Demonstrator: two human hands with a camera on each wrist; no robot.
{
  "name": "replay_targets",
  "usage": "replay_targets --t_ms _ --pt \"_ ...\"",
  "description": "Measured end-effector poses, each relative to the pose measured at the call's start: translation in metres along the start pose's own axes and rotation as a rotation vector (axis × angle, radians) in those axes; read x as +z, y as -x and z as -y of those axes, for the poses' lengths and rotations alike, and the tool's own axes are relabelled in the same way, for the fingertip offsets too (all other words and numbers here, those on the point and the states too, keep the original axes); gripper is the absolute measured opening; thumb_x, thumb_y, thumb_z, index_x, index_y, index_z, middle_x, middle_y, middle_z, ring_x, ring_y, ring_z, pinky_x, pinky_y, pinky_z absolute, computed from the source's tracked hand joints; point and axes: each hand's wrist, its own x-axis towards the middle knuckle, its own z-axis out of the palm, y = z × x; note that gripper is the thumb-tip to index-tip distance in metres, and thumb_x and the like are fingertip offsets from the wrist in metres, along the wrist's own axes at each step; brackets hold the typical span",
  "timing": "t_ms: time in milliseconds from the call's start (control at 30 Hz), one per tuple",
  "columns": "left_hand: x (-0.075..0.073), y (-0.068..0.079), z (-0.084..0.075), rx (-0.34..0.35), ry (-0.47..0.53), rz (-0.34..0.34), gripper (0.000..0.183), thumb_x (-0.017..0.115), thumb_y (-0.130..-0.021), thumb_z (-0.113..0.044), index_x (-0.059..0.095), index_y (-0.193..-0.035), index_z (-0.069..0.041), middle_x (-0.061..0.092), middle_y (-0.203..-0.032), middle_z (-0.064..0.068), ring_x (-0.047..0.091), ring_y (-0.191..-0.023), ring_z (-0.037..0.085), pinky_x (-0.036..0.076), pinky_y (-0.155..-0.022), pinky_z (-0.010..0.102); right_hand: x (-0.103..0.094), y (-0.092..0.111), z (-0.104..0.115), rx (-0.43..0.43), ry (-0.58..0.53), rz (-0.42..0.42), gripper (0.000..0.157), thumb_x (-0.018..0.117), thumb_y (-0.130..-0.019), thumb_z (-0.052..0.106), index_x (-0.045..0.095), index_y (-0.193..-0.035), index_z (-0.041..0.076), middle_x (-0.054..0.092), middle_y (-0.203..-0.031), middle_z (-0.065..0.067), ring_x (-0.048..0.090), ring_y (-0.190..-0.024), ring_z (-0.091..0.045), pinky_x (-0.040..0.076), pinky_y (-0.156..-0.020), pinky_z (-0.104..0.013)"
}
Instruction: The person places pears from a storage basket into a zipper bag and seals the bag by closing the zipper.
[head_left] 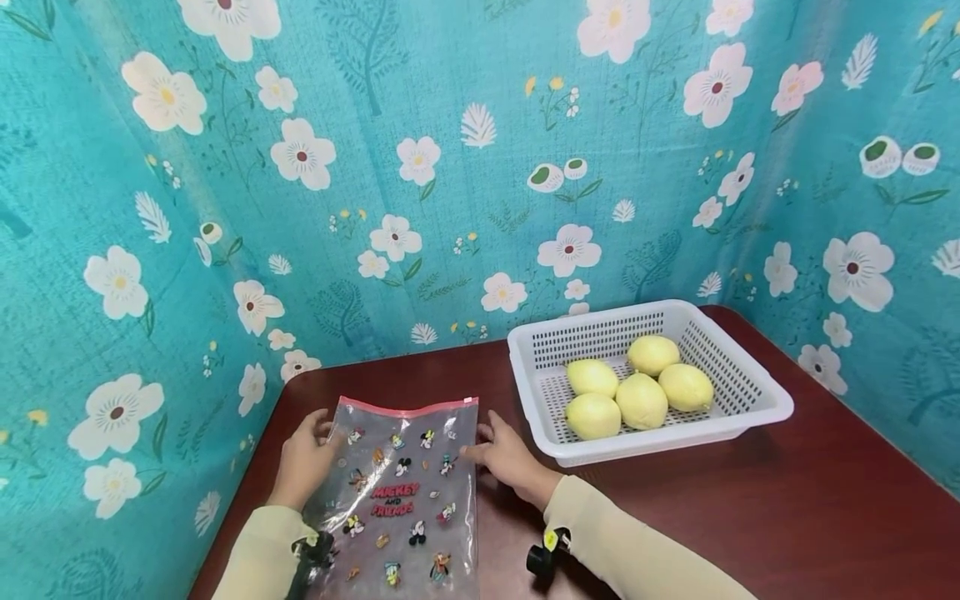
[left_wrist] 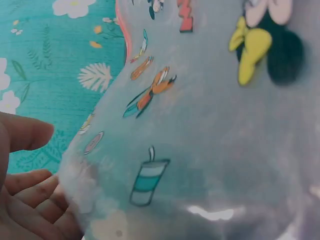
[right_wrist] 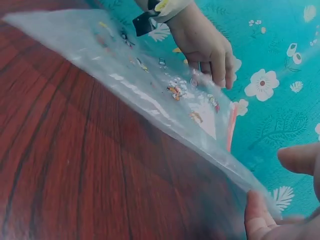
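A clear zip bag (head_left: 405,467) with a red zip edge and printed cartoon figures stands tilted over the table in the head view. My left hand (head_left: 306,457) is at its upper left edge; in the left wrist view the thumb (left_wrist: 30,132) is apart from the fingers (left_wrist: 37,200), which touch the bag's side. On the opposite edge is my right hand (head_left: 512,460). Its fingertip (right_wrist: 257,212) touches the bag's edge in the right wrist view, while the thumb (right_wrist: 300,157) stays away from the plastic. Neither hand pinches the bag. The zip slider (head_left: 469,400) sits at the right corner.
A white perforated basket (head_left: 765,400) holding several yellow lemons (head_left: 642,401) stands at the back right of the dark red table (head_left: 712,508). Teal flowered cloth (head_left: 465,208) hangs behind and on both sides.
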Motion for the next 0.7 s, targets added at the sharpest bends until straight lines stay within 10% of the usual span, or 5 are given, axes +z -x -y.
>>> replay_targets --t_ms 233,700 --pt "-0.013 0.008 -0.005 -0.021 0.028 -0.050 0.057 0.061 -0.097 -0.026 0.041 -0.143 0.002 0.065 -0.106 0.016 0.059 -0.085 0.024 0.052 -0.072 0.042 0.010 -0.004 0.006 0.011 -0.030 -0.023 0.085 0.068 -0.093 0.023 0.014 -0.151 -0.007 0.065 -0.117 -0.013 0.064 -0.085 -0.023 0.053 -0.075 -0.044" --pt "-0.049 0.010 -0.019 0.030 0.096 -0.192 0.035 0.061 -0.098 -0.026 0.060 -0.121 0.001 0.055 -0.081 0.010 0.049 -0.066 0.020 0.040 -0.049 0.026 0.022 0.006 0.049 -0.229 -0.014 0.012 0.055 0.064 -0.094 0.007 0.040 -0.144 0.001 0.068 -0.109 -0.010 0.062 -0.101 -0.020 0.050 -0.082 -0.030"
